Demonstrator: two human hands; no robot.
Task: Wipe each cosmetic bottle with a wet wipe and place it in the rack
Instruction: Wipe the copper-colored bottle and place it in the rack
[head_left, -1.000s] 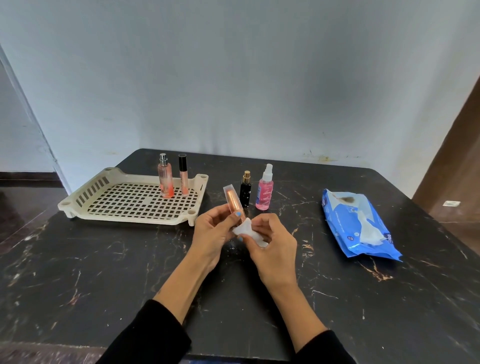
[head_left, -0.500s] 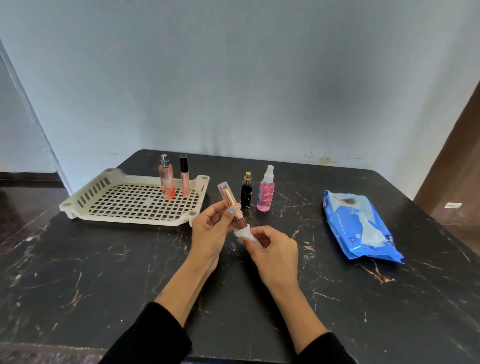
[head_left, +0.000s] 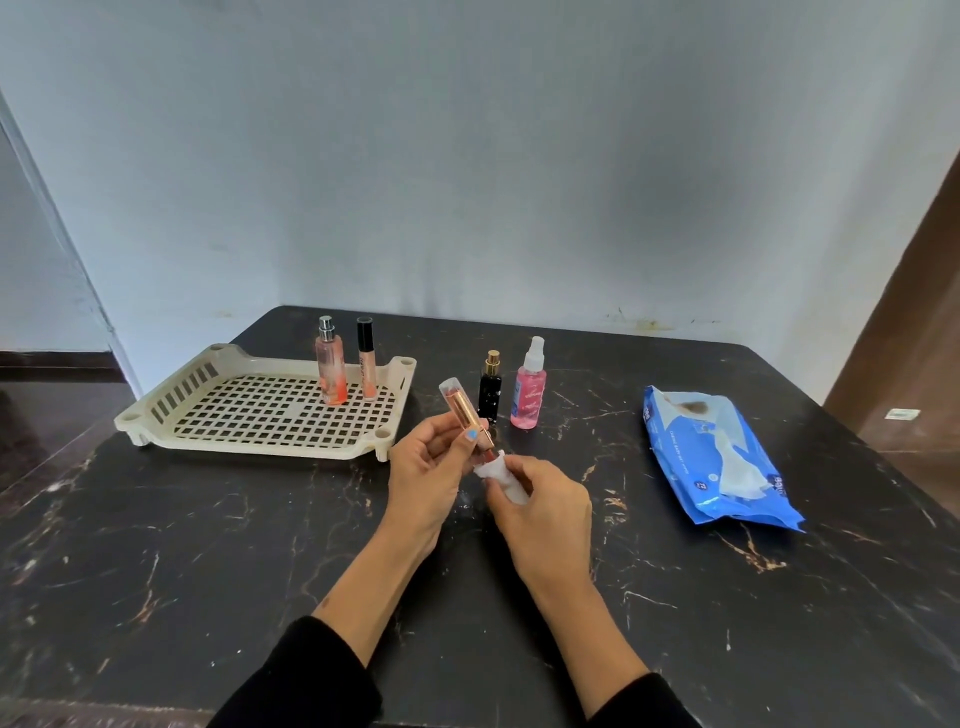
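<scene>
My left hand (head_left: 428, 475) grips a rose-gold tube with a clear cap (head_left: 462, 413), tilted up to the left above the table. My right hand (head_left: 543, 506) pinches a white wet wipe (head_left: 496, 473) against the tube's lower end. A beige slotted rack (head_left: 182, 387) lies at the left; a peach spray bottle (head_left: 331, 371) and a slim black-capped tube (head_left: 367, 366) stand upright in its far right corner. On the table behind my hands stand a black bottle with a gold top (head_left: 490, 389) and a pink spray bottle (head_left: 529, 389).
A blue pack of wet wipes (head_left: 691, 457) lies on the right of the black marble table (head_left: 208, 545), one wipe sticking out of its opening. A grey wall rises behind the table. A brown door stands at the far right.
The tube has tilted further left and its lower end has slid out of the wipe. My right hand with the wipe has dropped slightly toward the tube's base.
</scene>
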